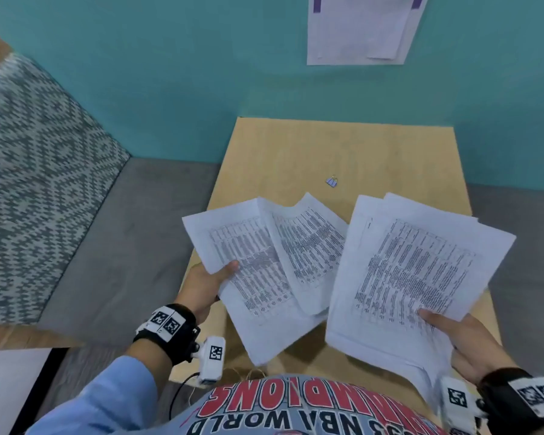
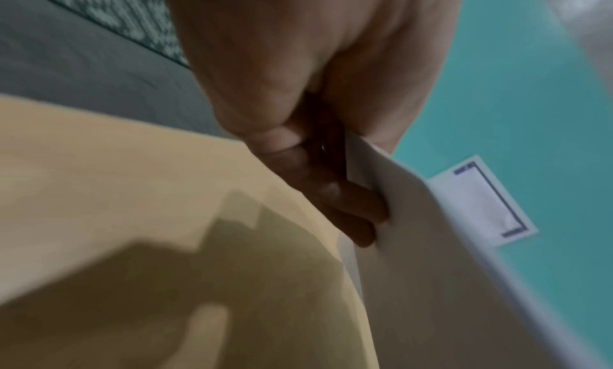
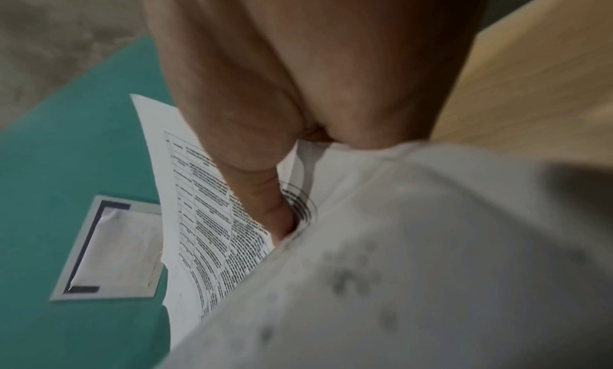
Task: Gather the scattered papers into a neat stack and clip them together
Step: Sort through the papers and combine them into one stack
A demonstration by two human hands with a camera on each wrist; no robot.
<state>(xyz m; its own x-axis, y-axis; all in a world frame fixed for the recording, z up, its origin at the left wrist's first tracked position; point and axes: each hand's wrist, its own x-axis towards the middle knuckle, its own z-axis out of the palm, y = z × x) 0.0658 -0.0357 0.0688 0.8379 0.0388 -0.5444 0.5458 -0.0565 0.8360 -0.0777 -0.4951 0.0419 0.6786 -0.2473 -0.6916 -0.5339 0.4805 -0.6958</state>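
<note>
Nearest the camera, upside-down red shirt lettering [image 1: 299,400], readable as "NBA WORLD" and most of "CHAMPIONS". Just beyond, over the near edge of the wooden table [image 1: 390,158], two loose bundles of printed sheets, held up and not yet merged. Left bundle [image 1: 264,271], fanned and skewed, pinched by the left hand [image 1: 206,284], thumb on top, fingers [image 2: 348,204] curled beneath. Right bundle [image 1: 412,277], thicker but uneven at its edges, gripped by the right hand [image 1: 471,350], thumb [image 3: 265,191] pressed down on the printed face. Dense table-style print on every sheet, too small and blurred to read. Farther out, toward the table's middle, a small pale binder clip [image 1: 332,181], lying well apart from both bundles and untouched. On the teal wall [image 1: 170,73] beyond the far edge, a taped-up notice [image 1: 361,26], text illegible. Judging by this: gathering apparently done, no loose sheet visible on the table; joining the halves, squaring the edges and clipping all left to do.
</note>
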